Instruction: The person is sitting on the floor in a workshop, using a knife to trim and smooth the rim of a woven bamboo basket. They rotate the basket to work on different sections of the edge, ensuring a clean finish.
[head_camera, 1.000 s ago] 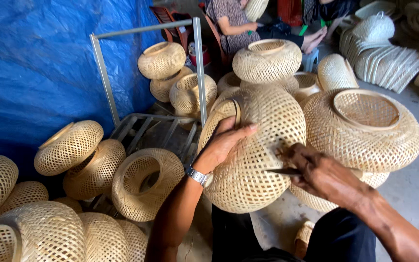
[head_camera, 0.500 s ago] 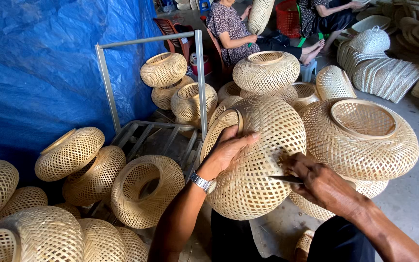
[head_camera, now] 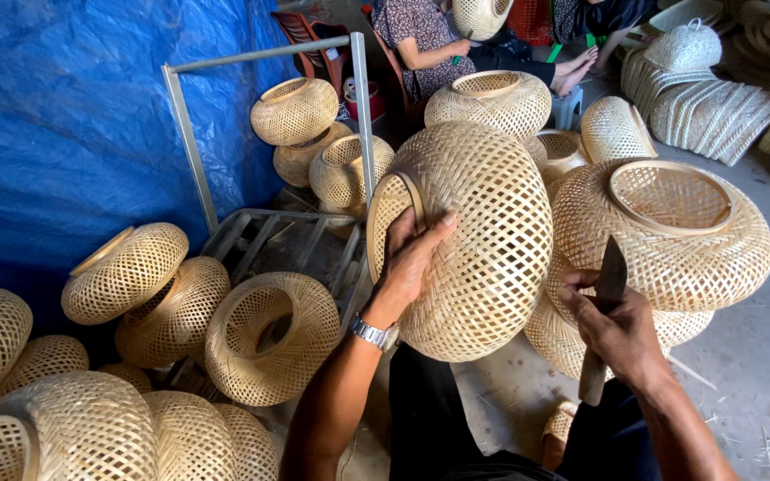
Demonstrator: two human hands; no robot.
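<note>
Left hand [head_camera: 410, 258] lies flat on a round woven bamboo shade [head_camera: 474, 240], fingers spread over its left rim, propping it up at centre, above the lap. Silver wristwatch [head_camera: 373, 334] on that wrist. Right hand [head_camera: 621, 330] is closed round a dark knife [head_camera: 605, 312], blade pointing up, just right of the shade, not touching it. A wider shade [head_camera: 670, 236] sits behind the knife. More shades piled near left by the blue tarp [head_camera: 64, 134]; grey metal frame [head_camera: 269, 134] further back. Another seated person [head_camera: 421, 40] at the far end.
</note>
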